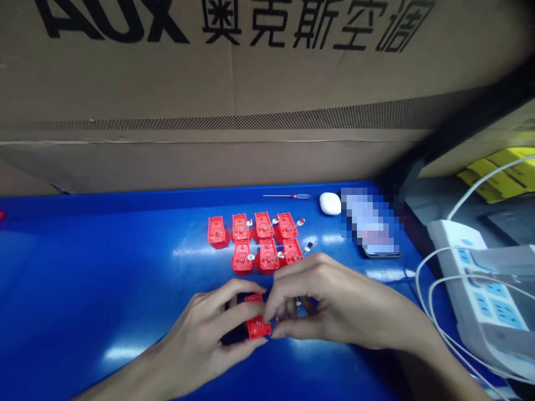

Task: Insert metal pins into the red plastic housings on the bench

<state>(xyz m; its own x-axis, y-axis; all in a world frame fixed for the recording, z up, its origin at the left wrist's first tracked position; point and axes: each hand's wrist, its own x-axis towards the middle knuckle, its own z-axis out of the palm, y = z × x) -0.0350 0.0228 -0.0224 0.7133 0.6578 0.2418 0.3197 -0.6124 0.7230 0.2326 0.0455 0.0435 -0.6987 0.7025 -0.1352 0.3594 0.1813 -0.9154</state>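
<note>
In my head view, a brown cardboard box (234, 83) ahead reads "AUX 奥克斯空调" in black above a dotted band. My left hand (209, 320) holds a small red moulded-plastic housing (256, 328) over the glossy blue tabletop (125, 267); my right hand (311, 298) curls its fingers at the housing's right edge, and I cannot tell whether they grip anything. Just beyond sit seven similar red housings (217, 229) in two rows. The tabletop spreads wide leftward; a white power strip (453, 236) bounds my right.

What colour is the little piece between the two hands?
The little piece is bright red, best seen in the head view.
</note>
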